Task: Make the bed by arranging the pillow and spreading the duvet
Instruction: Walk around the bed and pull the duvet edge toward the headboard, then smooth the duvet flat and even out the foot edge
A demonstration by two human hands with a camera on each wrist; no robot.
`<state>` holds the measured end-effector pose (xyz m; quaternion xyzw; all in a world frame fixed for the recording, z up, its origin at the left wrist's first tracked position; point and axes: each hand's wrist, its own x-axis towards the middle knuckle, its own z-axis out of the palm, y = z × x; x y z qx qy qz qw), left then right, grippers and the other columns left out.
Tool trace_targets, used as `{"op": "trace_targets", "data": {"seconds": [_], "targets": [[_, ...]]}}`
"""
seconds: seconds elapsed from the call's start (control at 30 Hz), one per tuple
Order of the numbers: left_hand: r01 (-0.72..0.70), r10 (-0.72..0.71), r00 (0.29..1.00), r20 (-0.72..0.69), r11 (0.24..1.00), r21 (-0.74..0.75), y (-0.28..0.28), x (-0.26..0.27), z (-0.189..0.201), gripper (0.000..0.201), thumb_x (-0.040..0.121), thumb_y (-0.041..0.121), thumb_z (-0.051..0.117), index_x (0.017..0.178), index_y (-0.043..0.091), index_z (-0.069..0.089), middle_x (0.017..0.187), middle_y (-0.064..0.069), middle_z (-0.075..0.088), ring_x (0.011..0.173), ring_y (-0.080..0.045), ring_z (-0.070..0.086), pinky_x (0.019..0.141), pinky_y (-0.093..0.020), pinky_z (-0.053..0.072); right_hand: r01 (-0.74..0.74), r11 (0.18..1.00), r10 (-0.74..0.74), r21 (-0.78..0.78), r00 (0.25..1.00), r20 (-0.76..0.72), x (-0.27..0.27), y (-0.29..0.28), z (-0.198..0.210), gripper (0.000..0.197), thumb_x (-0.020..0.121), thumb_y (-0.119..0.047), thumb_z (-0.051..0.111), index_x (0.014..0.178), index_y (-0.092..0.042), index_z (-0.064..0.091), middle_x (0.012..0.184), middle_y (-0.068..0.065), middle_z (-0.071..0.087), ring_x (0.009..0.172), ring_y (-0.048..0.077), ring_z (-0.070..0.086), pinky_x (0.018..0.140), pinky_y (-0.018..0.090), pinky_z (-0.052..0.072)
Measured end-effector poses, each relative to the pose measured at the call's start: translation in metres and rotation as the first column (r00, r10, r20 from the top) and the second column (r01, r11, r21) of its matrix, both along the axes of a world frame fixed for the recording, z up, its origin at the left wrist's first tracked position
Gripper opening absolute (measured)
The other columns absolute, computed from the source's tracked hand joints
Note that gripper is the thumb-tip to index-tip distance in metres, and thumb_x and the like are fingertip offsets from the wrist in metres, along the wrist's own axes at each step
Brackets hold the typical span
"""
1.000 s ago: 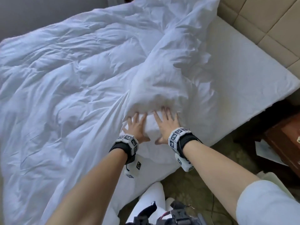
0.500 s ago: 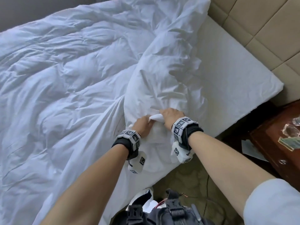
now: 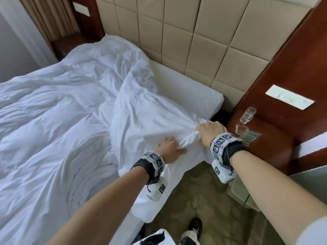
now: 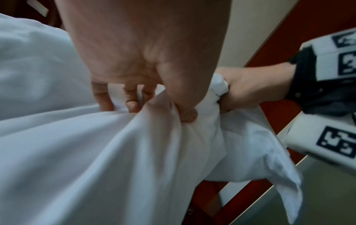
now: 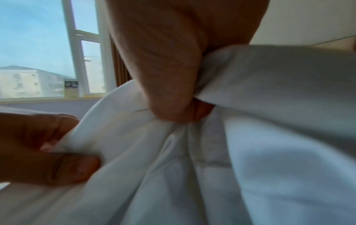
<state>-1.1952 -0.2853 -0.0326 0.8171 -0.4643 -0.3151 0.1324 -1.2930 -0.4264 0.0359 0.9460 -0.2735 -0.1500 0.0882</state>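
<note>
A rumpled white duvet [image 3: 58, 106] covers most of the bed, with a folded-over flap near the headboard side. Both hands grip the bunched near edge of that flap. My left hand [image 3: 169, 145] clutches the fabric with curled fingers [image 4: 131, 100] and thumb. My right hand [image 3: 209, 132] holds the twisted edge a hand's width to the right, lifted slightly over the mattress corner [image 3: 207, 101]; its thumb [image 5: 173, 106] pinches the cloth. The duvet [image 4: 96, 152] [image 5: 269, 137] fills both wrist views. No separate pillow is recognisable.
A padded beige headboard [image 3: 185, 41] runs behind the bed. A dark wooden nightstand [image 3: 261, 138] stands right of the mattress, bearing two glasses [image 3: 247, 114] and a card. Patterned carpet [image 3: 203, 200] and my shoe [image 3: 194, 225] lie below. Curtains [image 3: 49, 16] hang at the far left.
My hands went from flat on the duvet to gripping its bunched edge, then drew it right toward the nightstand. The head view swung up to show headboard and nightstand.
</note>
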Motion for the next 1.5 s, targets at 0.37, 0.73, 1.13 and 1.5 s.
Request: {"op": "trace_targets", "data": {"seconds": [0.37,0.73,1.13,1.5], "targets": [[0.069,-0.075,0.983,-0.166,0.997,-0.043,-0.158,-0.117,0.040,0.046,0.099,0.044,0.045,0.098,0.002,0.062,0.091,-0.012,0.063,0.085,-0.029,0.064,0.077,-0.033,0.052,-0.016,0.997,0.016,-0.076,1.000,0.000,-0.117,-0.153,0.035,0.033,0.090,-0.005,0.048,0.113,-0.023,0.063,0.116,0.006,0.065,0.113,0.029,0.058,0.095,0.038,0.041],[-0.041,0.013,0.970,-0.241,0.993,-0.111,-0.264,-0.123,0.046,0.051,0.097,0.046,0.048,0.096,-0.003,0.063,0.090,-0.012,0.066,0.080,-0.027,0.063,0.071,-0.034,0.050,-0.078,0.990,0.081,-0.116,0.997,0.019,-0.103,-0.262,0.047,0.036,0.090,-0.004,0.046,0.113,-0.026,0.062,0.119,0.001,0.063,0.116,0.025,0.055,0.095,0.035,0.038],[0.218,-0.285,0.913,-0.294,0.946,-0.240,-0.528,-0.117,0.036,0.047,0.099,0.043,0.045,0.108,0.000,0.064,0.100,-0.020,0.067,0.089,-0.030,0.062,0.082,-0.039,0.049,0.053,0.985,-0.069,-0.164,0.994,-0.089,-0.091,-0.472,0.074,0.030,0.090,-0.008,0.048,0.099,-0.029,0.067,0.105,-0.006,0.069,0.109,0.019,0.057,0.092,0.032,0.038],[0.253,-0.357,0.879,-0.317,0.911,-0.324,-0.679,-0.130,0.034,0.031,0.099,0.027,0.049,0.119,0.005,0.057,0.116,-0.015,0.064,0.107,-0.029,0.060,0.091,-0.036,0.047,0.069,0.981,-0.107,-0.180,0.971,-0.212,-0.097,-0.600,0.074,0.030,0.093,-0.009,0.048,0.105,-0.029,0.067,0.107,-0.007,0.066,0.109,0.021,0.051,0.091,0.035,0.034]]}}
